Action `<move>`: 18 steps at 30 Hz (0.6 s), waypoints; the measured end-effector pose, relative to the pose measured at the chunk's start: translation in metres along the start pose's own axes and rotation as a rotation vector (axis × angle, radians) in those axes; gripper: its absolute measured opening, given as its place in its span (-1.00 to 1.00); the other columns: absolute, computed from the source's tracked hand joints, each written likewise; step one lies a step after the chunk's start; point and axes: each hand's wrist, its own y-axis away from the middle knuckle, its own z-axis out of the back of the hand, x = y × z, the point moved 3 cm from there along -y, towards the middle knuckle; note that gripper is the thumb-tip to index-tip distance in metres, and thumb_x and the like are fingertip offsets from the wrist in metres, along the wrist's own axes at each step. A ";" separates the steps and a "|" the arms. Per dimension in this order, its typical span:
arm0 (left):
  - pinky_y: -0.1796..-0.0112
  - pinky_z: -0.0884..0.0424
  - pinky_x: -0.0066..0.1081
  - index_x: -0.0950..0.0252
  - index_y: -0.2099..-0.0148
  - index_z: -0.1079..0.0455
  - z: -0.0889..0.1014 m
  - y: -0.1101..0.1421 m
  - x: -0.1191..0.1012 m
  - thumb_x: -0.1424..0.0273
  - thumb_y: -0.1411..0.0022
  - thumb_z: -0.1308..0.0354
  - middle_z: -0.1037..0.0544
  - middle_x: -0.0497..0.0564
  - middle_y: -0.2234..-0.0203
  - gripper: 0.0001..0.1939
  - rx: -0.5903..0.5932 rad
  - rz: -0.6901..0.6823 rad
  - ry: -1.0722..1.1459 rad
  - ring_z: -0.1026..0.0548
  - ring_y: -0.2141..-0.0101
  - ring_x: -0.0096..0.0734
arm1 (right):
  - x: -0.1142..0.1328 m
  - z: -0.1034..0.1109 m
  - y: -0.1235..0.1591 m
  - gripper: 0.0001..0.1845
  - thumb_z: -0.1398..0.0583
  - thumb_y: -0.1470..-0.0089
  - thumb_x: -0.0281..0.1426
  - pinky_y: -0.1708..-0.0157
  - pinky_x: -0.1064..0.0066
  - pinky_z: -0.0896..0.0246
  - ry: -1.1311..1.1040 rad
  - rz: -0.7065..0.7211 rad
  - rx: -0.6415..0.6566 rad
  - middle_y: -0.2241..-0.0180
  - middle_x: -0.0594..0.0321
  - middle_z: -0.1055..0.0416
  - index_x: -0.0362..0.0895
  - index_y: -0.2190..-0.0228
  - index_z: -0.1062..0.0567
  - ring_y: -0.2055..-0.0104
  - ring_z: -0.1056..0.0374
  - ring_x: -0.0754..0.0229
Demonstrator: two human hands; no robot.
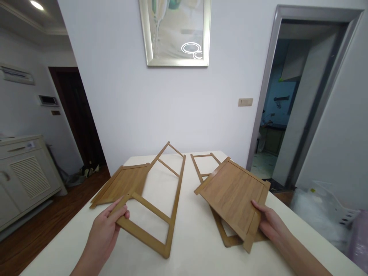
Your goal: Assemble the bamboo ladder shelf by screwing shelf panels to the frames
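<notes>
My left hand (107, 226) is closed around the near corner of a long wooden frame with crossbars (176, 199), which is tilted over the white table (189, 237). Behind it a wooden panel (123, 182) lies toward the table's left side, partly covered by the frame's long rail. On the right, my right hand (268, 222) grips the edge of a second wooden panel (232, 191), thumb on top and fingers hidden beneath. That panel is held at a slant above another wooden frame (220, 226), hiding much of it; this frame's far end shows beyond the panel.
A white wall (186, 107) with a framed picture (178, 63) stands behind the table. Right of the table are a white plastic basket (336, 207) and clear plastic wrapping (307, 214). A pale cabinet (28, 172) stands at the left, and a doorway opens at the right.
</notes>
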 end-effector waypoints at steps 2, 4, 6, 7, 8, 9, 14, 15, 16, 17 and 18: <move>0.48 -0.36 -0.59 0.42 -0.08 -0.41 -0.004 0.004 -0.004 0.39 0.14 -0.45 -0.47 -0.10 0.54 -0.31 -0.020 -0.009 0.005 -0.39 0.49 -0.54 | 0.001 0.001 0.000 -0.67 -0.28 0.08 -0.59 -0.05 0.05 -0.35 -0.004 0.005 0.003 0.31 0.13 -0.59 -0.18 0.20 -0.49 0.32 -0.53 0.05; 0.48 -0.33 -0.58 0.45 -0.13 -0.36 -0.008 0.008 -0.009 0.36 0.15 -0.45 -0.47 -0.10 0.55 -0.24 -0.029 -0.025 0.006 -0.39 0.49 -0.53 | 0.001 0.001 0.001 -0.66 -0.28 0.09 -0.61 -0.07 0.08 -0.34 -0.006 0.015 0.012 0.30 0.14 -0.59 -0.18 0.20 -0.49 0.30 -0.53 0.07; 0.47 -0.32 -0.55 0.45 -0.18 -0.32 -0.014 0.012 -0.014 0.31 0.14 -0.44 -0.46 -0.11 0.58 -0.18 -0.035 -0.061 -0.016 -0.39 0.50 -0.50 | 0.000 0.002 0.001 -0.61 -0.28 0.11 -0.64 -0.08 0.10 -0.33 -0.005 0.037 0.014 0.30 0.16 -0.59 -0.18 0.18 -0.49 0.30 -0.53 0.09; 0.48 -0.31 -0.54 0.45 -0.21 -0.30 -0.016 0.015 -0.017 0.28 0.11 -0.42 -0.45 -0.11 0.61 -0.17 -0.038 -0.088 -0.041 -0.38 0.51 -0.50 | 0.000 0.002 0.001 -0.58 -0.28 0.12 -0.66 -0.08 0.11 -0.33 -0.005 0.047 0.018 0.30 0.18 -0.59 -0.18 0.16 -0.48 0.29 -0.53 0.09; 0.50 -0.28 -0.53 0.44 -0.23 -0.28 -0.019 0.017 -0.020 0.24 0.07 -0.40 -0.43 -0.13 0.64 -0.17 -0.045 -0.118 -0.075 -0.35 0.54 -0.50 | -0.001 0.002 0.001 -0.55 -0.28 0.13 -0.68 -0.08 0.12 -0.34 -0.007 0.056 0.027 0.30 0.18 -0.59 -0.17 0.14 -0.48 0.28 -0.53 0.09; 0.53 -0.24 -0.52 0.44 -0.24 -0.28 -0.022 0.020 -0.023 0.21 0.04 -0.37 -0.40 -0.15 0.67 -0.18 -0.058 -0.152 -0.116 -0.32 0.57 -0.51 | -0.001 0.002 0.001 -0.52 -0.28 0.13 -0.69 -0.07 0.13 -0.35 -0.011 0.064 0.039 0.29 0.18 -0.59 -0.17 0.11 -0.47 0.26 -0.54 0.08; 0.59 -0.14 -0.48 0.40 -0.23 -0.30 -0.041 0.042 -0.035 0.08 -0.04 -0.27 -0.21 -0.24 0.78 -0.21 -0.089 -0.274 -0.363 -0.18 0.68 -0.52 | -0.003 -0.004 0.004 -0.43 -0.30 0.09 -0.63 -0.02 0.13 -0.43 -0.040 0.091 0.123 0.13 0.11 -0.57 -0.16 0.00 -0.42 0.07 -0.50 -0.03; 0.60 -0.13 -0.48 0.38 -0.24 -0.30 -0.045 0.047 -0.037 0.06 -0.06 -0.24 -0.20 -0.24 0.78 -0.22 -0.080 -0.279 -0.410 -0.17 0.69 -0.52 | -0.003 -0.006 0.005 -0.42 -0.31 0.09 -0.61 -0.02 0.14 -0.43 -0.046 0.093 0.140 0.11 0.10 -0.56 -0.16 -0.01 -0.42 0.05 -0.49 -0.04; 0.60 -0.12 -0.48 0.34 -0.25 -0.29 -0.050 0.052 -0.038 0.04 -0.09 -0.21 -0.20 -0.24 0.78 -0.24 -0.091 -0.282 -0.449 -0.16 0.70 -0.52 | -0.004 -0.008 0.007 -0.42 -0.32 0.09 -0.61 -0.02 0.16 -0.44 -0.055 0.094 0.156 0.11 0.11 -0.56 -0.16 -0.02 -0.41 0.04 -0.49 -0.04; 0.61 -0.12 -0.48 0.32 -0.26 -0.28 -0.054 0.057 -0.039 0.03 -0.11 -0.18 -0.20 -0.24 0.79 -0.25 -0.102 -0.278 -0.483 -0.15 0.70 -0.51 | -0.005 -0.010 0.008 -0.41 -0.32 0.09 -0.61 -0.01 0.18 -0.45 -0.065 0.093 0.177 0.11 0.12 -0.56 -0.16 -0.02 -0.41 0.03 -0.48 -0.02; 0.61 -0.12 -0.47 0.31 -0.26 -0.28 -0.058 0.061 -0.039 0.01 -0.13 -0.16 -0.21 -0.23 0.79 -0.26 -0.110 -0.273 -0.510 -0.15 0.71 -0.51 | -0.007 -0.013 0.010 -0.41 -0.32 0.09 -0.62 -0.01 0.21 -0.45 -0.076 0.090 0.197 0.11 0.13 -0.56 -0.15 -0.02 -0.41 0.03 -0.48 -0.01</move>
